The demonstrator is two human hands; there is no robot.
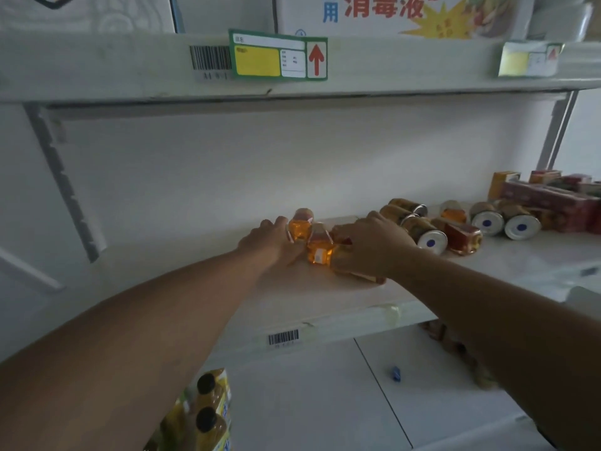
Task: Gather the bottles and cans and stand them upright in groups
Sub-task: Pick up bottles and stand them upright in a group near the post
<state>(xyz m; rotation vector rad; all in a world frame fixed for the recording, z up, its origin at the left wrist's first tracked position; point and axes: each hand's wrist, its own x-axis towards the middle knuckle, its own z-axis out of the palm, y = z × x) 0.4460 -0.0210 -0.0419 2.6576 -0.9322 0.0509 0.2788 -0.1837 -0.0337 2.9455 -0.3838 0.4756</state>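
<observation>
Step in hand, gathering: my left hand (273, 237) cups two upright amber plastic bottles (310, 237) mid-shelf (292, 297), my right hand (370, 245) closes over a third lying alongside; next, I judge, stand it up, then fetch the toppled brown cans (422, 231) near right.

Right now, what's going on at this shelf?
A person is reaching onto the shelf with both bare hands. The left hand and right hand are closing around a cluster of small orange bottles lying on their sides. Further right, several cans and another bottle also lie on their sides, beside red boxes. Nothing in that row is standing upright yet.
</observation>
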